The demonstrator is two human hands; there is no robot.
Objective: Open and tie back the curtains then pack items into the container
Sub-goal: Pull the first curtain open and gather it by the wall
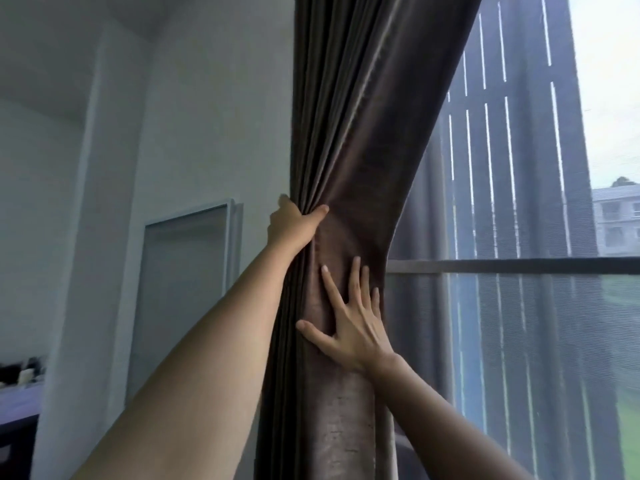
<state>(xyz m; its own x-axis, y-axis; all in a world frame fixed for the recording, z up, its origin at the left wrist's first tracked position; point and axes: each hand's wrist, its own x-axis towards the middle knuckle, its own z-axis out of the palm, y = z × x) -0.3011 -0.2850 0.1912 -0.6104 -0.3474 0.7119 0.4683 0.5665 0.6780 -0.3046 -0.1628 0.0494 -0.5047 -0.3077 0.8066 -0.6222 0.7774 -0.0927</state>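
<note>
L forearm nearest — left hand (294, 225) clamped on gathered curtain (349, 174); right hand (353, 327) flat, fingers spread, on it.

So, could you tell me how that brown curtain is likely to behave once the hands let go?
Probably floppy: the curtain creases under the left hand. Its sheen suggests it might slip. With no tie visible, it would likely spread beyond the right hand.
</note>
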